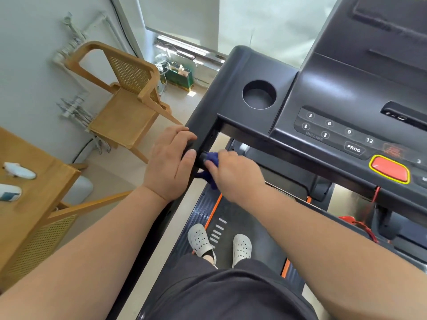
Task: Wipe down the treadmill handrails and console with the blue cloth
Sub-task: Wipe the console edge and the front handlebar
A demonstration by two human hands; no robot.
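Head view: at centre frame the left hand (168, 162) curls around the matte black handrail (203, 135), whose long axis runs from the glossy console (346, 95) toward lower left. Just right of it, the right hand (233, 176) pinches the crumpled, soft blue cloth (211, 163) against the rail's inner side.

Wooden table (44, 204), perhaps two bottles (19, 170)

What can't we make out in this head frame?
- blue cloth: mostly under right hand, head view.
- left handrail: grip stretch covered by left hand.
- console: display cut by top and right edges.
- orange print above red button: blurred, unreadable.
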